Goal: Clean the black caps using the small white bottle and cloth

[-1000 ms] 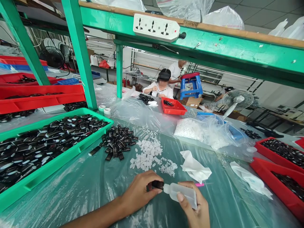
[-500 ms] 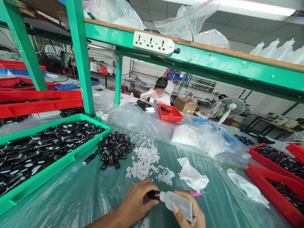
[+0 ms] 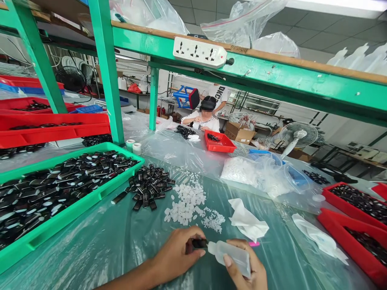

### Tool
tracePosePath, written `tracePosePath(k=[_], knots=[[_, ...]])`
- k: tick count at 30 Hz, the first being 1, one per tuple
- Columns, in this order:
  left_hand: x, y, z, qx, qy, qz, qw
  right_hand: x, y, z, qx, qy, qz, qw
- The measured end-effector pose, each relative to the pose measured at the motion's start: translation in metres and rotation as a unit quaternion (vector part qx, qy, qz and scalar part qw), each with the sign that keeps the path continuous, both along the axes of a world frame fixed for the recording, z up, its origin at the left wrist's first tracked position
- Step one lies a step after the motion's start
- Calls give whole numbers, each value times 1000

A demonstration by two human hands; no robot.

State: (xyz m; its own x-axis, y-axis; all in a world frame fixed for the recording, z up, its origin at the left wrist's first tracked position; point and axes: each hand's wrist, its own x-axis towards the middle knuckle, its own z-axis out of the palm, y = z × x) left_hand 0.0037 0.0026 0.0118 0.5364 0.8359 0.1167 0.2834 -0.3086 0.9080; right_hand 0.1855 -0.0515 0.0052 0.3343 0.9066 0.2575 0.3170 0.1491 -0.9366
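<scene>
Bottle (image 3: 231, 255) met black part (image 3: 199, 243), near side, above surface (image 3: 130, 231).
Left hand (image 3: 177, 251) pinched the part; right hand (image 3: 251, 268) gripped the bottle's body. Bottle: cloudy white, probably light, squeezable, best held mid-body. Part: small, dark, likely light, stiff, slick; edges seemed the best hold.

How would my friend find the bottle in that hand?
Find the green-covered table, then the right hand at its near side. It holds a cloudy white bottle, narrow end facing the left hand. Unlike the black piece held there, it's pale.
</scene>
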Motion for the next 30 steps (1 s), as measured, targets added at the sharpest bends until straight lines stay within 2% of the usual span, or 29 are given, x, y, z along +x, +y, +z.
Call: tracePosePath(k=[9, 14, 21, 27, 30], knots=[[0, 1, -1, -9, -37, -29, 999, 1, -2, 4, 3, 28, 13, 1000], [0, 2, -1, 15, -12, -38, 999, 1, -3, 3, -10, 48, 29, 998], [-2, 1, -6, 84, 77, -32, 993, -2, -4, 3, -20, 50, 40, 998], [-2, 2, -4, 85, 78, -28, 993, -1, -4, 4, -25, 25, 16, 999], [-2, 2, -6, 84, 79, -30, 993, -1, -4, 4, -29, 23, 25, 999]])
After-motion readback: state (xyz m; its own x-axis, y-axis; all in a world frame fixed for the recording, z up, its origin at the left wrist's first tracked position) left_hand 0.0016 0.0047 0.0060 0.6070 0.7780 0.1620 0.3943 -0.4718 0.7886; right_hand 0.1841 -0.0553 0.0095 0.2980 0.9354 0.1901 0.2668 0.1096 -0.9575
